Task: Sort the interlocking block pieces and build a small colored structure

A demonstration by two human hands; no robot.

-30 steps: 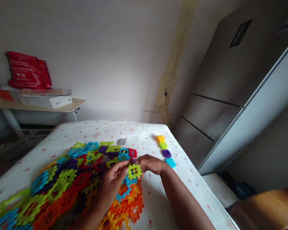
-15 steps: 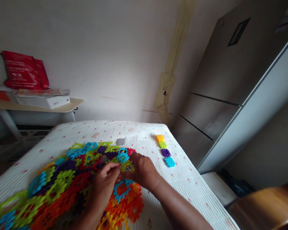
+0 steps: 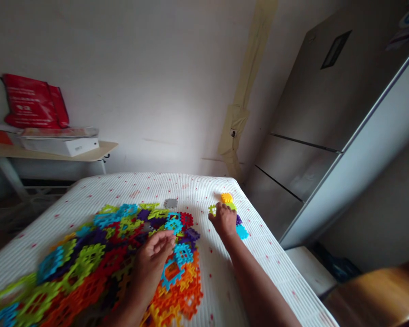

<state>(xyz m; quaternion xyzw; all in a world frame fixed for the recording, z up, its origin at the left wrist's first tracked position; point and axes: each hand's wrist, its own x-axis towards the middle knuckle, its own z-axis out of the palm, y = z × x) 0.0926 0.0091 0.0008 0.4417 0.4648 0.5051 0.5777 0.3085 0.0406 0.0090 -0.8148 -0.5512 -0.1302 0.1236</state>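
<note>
My right hand [image 3: 225, 220] reaches over the right side of the table, its fingers closed on a lime green puzzle tile [image 3: 212, 210] with a window-like grid. That tile is beside the row of solid tiles, and the hand partly covers the row. Over the pile of toothed plastic tiles [image 3: 112, 259] hovers my left hand [image 3: 157, 250], loosely curled, thumb and forefinger apart, with nothing visible between them. In the row I see a yellow tile [image 3: 226, 198], a lime tile [image 3: 231, 206], a purple tile [image 3: 238, 220] and a blue tile [image 3: 241, 232].
A grey tile [image 3: 171, 203] lies apart behind the pile on the white striped tablecloth [image 3: 197, 190]. To the right stands a fridge [image 3: 303, 131]. A side table [image 3: 105, 150] at the left bears a white box [image 3: 61, 146] and a red bag [image 3: 34, 102].
My right hand has left the pile and moved right and away from me to the tile row, carrying the lime green tile. My left hand has stayed over the pile.
</note>
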